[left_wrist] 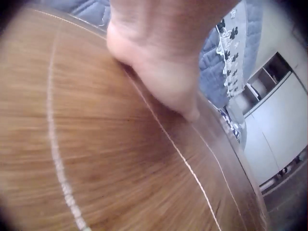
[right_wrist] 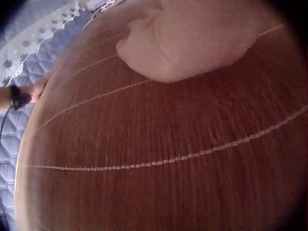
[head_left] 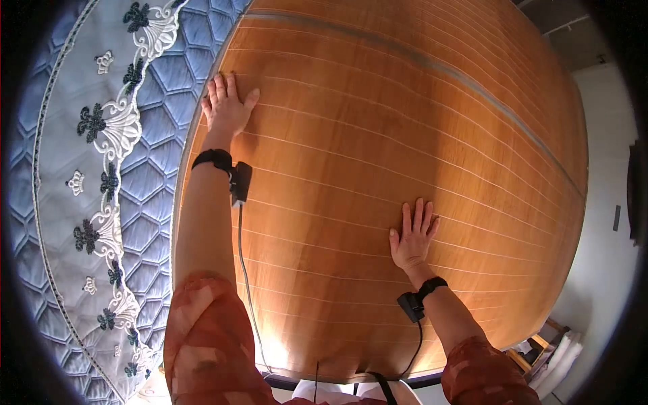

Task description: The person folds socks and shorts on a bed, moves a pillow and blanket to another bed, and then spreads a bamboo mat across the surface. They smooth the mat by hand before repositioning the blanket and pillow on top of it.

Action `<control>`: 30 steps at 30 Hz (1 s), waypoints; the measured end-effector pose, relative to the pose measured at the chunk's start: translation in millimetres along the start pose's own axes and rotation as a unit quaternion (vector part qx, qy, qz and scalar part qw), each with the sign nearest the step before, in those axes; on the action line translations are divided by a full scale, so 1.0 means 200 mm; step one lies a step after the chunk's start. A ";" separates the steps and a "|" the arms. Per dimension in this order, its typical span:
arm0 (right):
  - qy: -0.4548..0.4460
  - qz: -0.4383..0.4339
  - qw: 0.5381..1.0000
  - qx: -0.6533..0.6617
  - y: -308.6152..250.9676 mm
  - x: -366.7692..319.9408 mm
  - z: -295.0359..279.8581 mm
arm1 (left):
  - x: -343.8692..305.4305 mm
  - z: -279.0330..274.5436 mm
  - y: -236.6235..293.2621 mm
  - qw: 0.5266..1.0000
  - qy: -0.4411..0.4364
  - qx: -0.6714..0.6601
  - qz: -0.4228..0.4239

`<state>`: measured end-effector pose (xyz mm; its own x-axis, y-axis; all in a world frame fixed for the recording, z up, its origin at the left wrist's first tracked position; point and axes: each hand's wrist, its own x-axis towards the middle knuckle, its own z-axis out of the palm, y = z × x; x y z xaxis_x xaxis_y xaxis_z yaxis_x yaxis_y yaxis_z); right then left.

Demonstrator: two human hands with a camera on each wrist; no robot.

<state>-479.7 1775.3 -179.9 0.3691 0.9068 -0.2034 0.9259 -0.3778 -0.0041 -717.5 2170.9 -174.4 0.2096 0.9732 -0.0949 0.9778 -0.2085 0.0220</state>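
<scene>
A wide brown mat (head_left: 337,169) with pale stitched lines fills the middle of the head view. The left hand (head_left: 229,106) lies flat on it near its left edge, fingers straight and slightly spread. Lower and to the right, the right hand (head_left: 413,236) rests palm down on the mat with its fingers spread. In the left wrist view the left hand (left_wrist: 163,67) touches the mat (left_wrist: 106,144) by its edge. The right wrist view has the right hand (right_wrist: 183,43) against the mat (right_wrist: 144,130); its fingertips are hidden.
Blue quilted fabric (head_left: 155,202) with a white lace band (head_left: 121,128) runs along the mat's left side. A grey strip (head_left: 432,64) crosses the mat's far part. At right are a pale wall (head_left: 601,108) and rolled white items (head_left: 561,358). A white cabinet (left_wrist: 279,130) stands beyond the fabric.
</scene>
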 end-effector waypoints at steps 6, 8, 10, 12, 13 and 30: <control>0.004 -0.006 1.000 0.010 0.01 0.01 -0.01 | 0.01 0.01 -0.04 0.999 0.026 -0.036 0.019; 0.013 -0.013 1.000 0.003 0.01 0.02 0.00 | -0.08 0.03 -0.07 0.999 0.037 -0.026 0.017; 0.008 -0.003 1.000 -0.002 0.01 0.02 -0.01 | -0.22 0.04 -0.12 0.999 0.044 -0.010 0.014; 0.017 -0.007 1.000 0.000 0.00 0.01 0.00 | -0.42 0.06 -0.20 0.996 0.079 0.018 0.021; 0.031 -0.006 0.999 -0.003 0.01 0.01 0.01 | -0.53 0.07 -0.24 0.997 0.073 0.022 0.015; 0.125 -0.160 0.979 0.006 -0.10 -0.84 0.15 | -3.02 0.35 -0.33 0.978 0.081 -0.016 -0.194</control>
<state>-562.1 1625.7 -174.7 0.0692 0.9961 0.0555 0.9970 -0.0670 -0.0398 -909.6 1589.8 -187.5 -0.1822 0.9816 0.0572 0.9826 0.1797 0.0469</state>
